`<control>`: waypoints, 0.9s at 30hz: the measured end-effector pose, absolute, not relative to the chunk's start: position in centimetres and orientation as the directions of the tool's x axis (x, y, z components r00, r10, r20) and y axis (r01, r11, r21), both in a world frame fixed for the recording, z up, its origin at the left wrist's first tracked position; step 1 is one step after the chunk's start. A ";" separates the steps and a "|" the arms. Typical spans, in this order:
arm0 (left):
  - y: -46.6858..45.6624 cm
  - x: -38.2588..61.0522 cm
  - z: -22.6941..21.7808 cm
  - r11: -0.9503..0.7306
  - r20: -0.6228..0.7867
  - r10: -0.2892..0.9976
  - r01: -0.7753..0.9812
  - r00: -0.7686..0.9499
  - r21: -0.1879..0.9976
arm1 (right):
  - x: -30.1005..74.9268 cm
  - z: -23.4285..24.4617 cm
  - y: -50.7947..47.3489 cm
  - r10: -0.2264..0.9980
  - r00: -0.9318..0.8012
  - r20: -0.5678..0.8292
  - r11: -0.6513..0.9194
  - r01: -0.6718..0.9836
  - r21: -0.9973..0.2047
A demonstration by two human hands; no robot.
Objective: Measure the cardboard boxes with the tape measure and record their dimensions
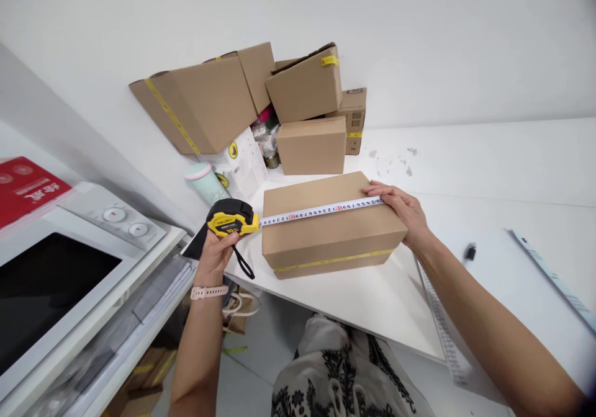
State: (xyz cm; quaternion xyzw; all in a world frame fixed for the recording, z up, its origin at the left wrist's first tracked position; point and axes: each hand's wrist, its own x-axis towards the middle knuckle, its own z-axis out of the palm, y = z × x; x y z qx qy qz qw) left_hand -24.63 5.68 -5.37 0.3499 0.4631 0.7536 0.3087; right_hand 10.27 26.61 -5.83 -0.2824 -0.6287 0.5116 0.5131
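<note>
A closed cardboard box [321, 237] with a yellow strip along its front side lies on the white table. My left hand [218, 251] is closed around a yellow and black tape measure [231, 216], just left of the box, its black wrist strap hanging down. The white blade [316, 212] is drawn out across the box's top from left to right. At the far right edge, my right hand [403, 209] pinches the blade's end, its fingers lying over the box's top corner.
Behind stand several cardboard boxes [311, 147], a mint cup [207, 181] with a pink lid and a white carton [246, 162]. A microwave [56, 280] is at the left. On the right lie a black marker [470, 252] and a long pale strip [554, 280].
</note>
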 end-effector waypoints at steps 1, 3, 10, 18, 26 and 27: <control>5.7 -24.7 -5.4 -0.376 0.238 0.794 -0.143 -0.560 0.915 | 10.3 -5.8 26.6 0.881 -0.315 0.354 0.314 -0.170 -0.934; 5.7 -24.8 -5.5 -0.370 0.235 0.800 -0.146 -0.552 0.917 | 10.2 -5.9 26.6 0.883 -0.314 0.350 0.308 -0.177 -0.935; 5.6 -25.0 -5.7 -0.375 0.239 0.799 -0.146 -0.552 0.916 | 10.2 -5.9 26.5 0.878 -0.319 0.357 0.308 -0.194 -0.931; 5.6 -25.0 -5.7 -0.377 0.246 0.805 -0.145 -0.539 0.915 | 10.1 -5.8 26.4 0.877 -0.318 0.359 0.306 -0.206 -0.930; 5.5 -24.9 -5.6 -0.378 0.248 0.804 -0.142 -0.541 0.915 | 10.1 -6.1 26.5 0.880 -0.317 0.353 0.297 -0.212 -0.931; 5.5 -24.9 -5.6 -0.379 0.248 0.803 -0.142 -0.542 0.915 | 10.1 -6.1 26.5 0.883 -0.315 0.349 0.292 -0.213 -0.932</control>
